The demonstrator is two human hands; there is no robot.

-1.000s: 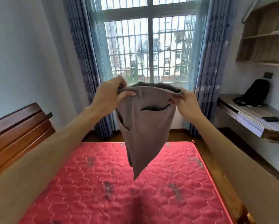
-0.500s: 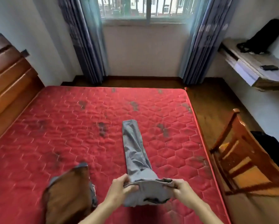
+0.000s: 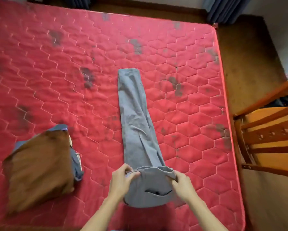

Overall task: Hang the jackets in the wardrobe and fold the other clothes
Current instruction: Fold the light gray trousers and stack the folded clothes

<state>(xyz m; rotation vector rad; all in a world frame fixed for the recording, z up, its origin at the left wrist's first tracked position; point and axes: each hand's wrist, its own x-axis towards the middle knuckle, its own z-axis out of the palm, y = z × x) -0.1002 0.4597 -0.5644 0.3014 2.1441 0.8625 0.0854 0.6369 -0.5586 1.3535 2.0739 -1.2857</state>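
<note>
Grey trousers point(image 3: 136, 124) lie lengthwise on the bed point(image 3: 39, 72), unfolded, left hand point(image 3: 121, 180) and right hand point(image 3: 181, 184) pinching the waistband; a brown folded garment point(image 3: 38, 169) sits alongside.

No legible text, label, brand, number or sign appears — neither on the grey trousers point(image 3: 136, 124) lying along the red mattress point(image 3: 56, 80), nor on the brown garment point(image 3: 38, 169) near its left edge, nor on the wooden chair point(image 3: 270, 139) beside its right edge.
</note>
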